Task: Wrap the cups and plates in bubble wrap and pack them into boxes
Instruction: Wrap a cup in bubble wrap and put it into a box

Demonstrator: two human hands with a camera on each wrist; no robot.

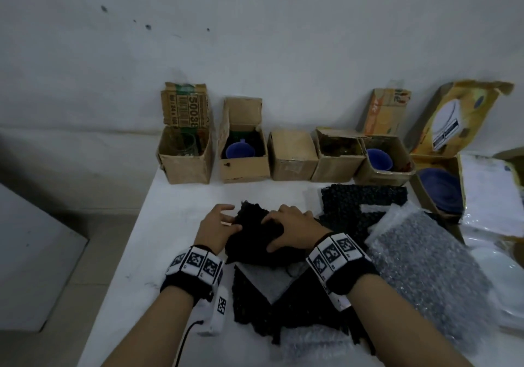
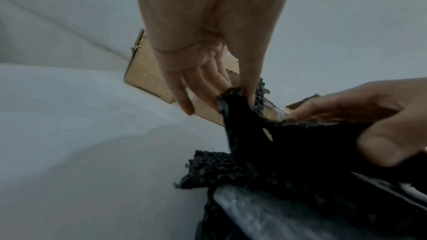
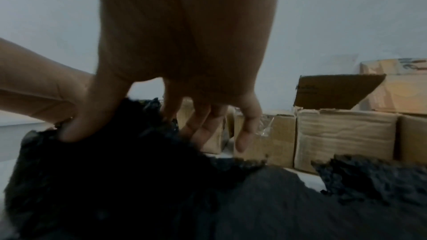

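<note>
A black bubble wrap bundle (image 1: 253, 243) sits on the white table (image 1: 170, 225) in front of me; whatever it covers is hidden. My left hand (image 1: 231, 222) pinches a raised corner of the wrap (image 2: 233, 101) between thumb and fingers. My right hand (image 1: 283, 225) grips the bundle from above, thumb pressed into its near side (image 3: 74, 130). Blue cups (image 1: 239, 151) (image 1: 378, 159) stand in two open boxes at the back. A blue plate (image 1: 439, 193) lies in the box at the right.
A row of cardboard boxes (image 1: 292, 155) lines the wall. Black bubble wrap sheets (image 1: 363, 198) and a clear bubble wrap sheet (image 1: 419, 256) lie to the right and under my wrists. White plastic bags (image 1: 490, 196) sit at the far right. The table's left edge drops to the floor.
</note>
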